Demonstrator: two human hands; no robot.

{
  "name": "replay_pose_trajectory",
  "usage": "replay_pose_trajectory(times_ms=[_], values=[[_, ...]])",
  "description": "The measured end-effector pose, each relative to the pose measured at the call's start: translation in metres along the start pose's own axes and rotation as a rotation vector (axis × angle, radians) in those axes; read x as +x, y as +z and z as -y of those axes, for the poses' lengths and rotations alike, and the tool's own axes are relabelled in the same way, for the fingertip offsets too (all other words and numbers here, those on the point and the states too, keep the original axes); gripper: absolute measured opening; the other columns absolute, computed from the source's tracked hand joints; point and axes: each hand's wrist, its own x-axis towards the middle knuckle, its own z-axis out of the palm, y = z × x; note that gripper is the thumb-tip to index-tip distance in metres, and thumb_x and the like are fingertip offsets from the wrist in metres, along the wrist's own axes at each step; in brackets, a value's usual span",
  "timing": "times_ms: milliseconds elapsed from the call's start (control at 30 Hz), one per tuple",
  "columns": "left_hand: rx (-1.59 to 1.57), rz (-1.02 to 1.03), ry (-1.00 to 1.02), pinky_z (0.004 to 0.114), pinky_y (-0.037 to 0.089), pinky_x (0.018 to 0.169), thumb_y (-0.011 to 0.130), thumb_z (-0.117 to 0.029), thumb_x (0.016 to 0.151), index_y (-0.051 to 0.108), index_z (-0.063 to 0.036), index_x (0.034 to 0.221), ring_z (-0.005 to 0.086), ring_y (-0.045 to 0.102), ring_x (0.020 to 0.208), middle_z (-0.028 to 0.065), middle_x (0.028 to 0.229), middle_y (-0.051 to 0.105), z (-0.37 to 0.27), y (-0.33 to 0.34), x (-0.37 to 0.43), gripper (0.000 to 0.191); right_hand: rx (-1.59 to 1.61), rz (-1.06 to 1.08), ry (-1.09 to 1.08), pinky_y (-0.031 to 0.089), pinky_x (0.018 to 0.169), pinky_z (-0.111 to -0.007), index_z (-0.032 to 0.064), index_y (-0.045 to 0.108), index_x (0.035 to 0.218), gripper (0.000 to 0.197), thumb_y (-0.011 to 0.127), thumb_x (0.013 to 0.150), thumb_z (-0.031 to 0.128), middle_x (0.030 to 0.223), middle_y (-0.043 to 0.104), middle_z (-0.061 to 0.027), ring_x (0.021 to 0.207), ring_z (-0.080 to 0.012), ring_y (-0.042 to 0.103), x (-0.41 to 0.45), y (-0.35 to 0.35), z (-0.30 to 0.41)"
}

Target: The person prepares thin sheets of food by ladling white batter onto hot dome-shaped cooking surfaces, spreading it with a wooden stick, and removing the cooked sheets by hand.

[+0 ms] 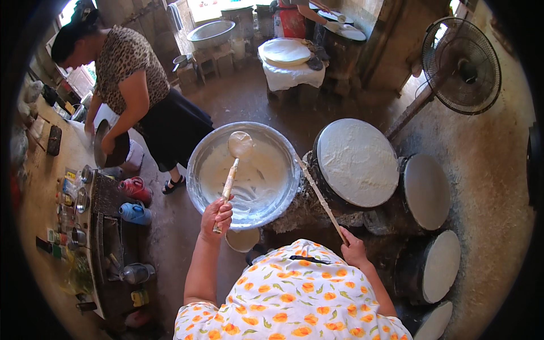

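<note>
My left hand grips the wooden handle of a round ladle. The ladle's batter-coated bowl is over a wide metal basin of pale batter. My right hand is closed around a long wooden stick. That stick slants up and left, its far end beside the basin's right rim. To the right of the stick, a large round griddle is covered by a pale layer of batter or flatbread with a rough surface.
More round griddles line the right wall under a standing fan. At left, a person bends over a dark pan near vacuum flasks and a cluttered table. Stacked flatbreads lie ahead, with another worker behind.
</note>
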Motion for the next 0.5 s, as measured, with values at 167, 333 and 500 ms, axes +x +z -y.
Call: replay_pose_trajectory(times_ms=[167, 333, 500], values=[[0.033, 0.084, 0.044, 0.021, 0.038, 0.034, 0.037, -0.014, 0.097, 0.036, 0.008, 0.128, 0.0075, 0.041, 0.043, 0.003, 0.065, 0.041, -0.011, 0.045, -0.035, 0.038, 0.048, 0.043, -0.016, 0.049, 0.08, -0.032, 0.0081, 0.048, 0.131, 0.059, 0.053, 0.073, 0.0, 0.112, 0.061, -0.0188, 0.093, -0.0264, 0.064, 0.002, -0.005, 0.008], [0.27, 0.094, 0.242, 0.022, 0.036, 0.033, 0.039, -0.016, 0.098, 0.039, 0.0024, 0.129, 0.0073, 0.041, 0.043, 0.0033, 0.066, 0.042, -0.025, 0.049, -0.046, 0.036, -0.072, 0.079, -0.142, 0.048, 0.083, -0.036, 0.0084, 0.047, 0.131, 0.059, 0.052, 0.073, -0.002, 0.108, 0.06, -0.0202, 0.097, -0.034, 0.06, 0.002, -0.009, 0.009], [0.214, -0.174, 0.151, 0.022, 0.037, 0.035, 0.036, -0.016, 0.098, 0.046, 0.0039, 0.115, 0.0079, 0.039, 0.043, 0.0026, 0.066, 0.042, -0.021, -0.009, -0.035, 0.028, -0.144, 0.105, -0.157, 0.049, 0.082, -0.037, 0.011, 0.048, 0.131, 0.058, 0.051, 0.074, 0.0, 0.108, 0.06, -0.0198, 0.096, -0.0345, 0.06, 0.009, -0.003, 0.003]])
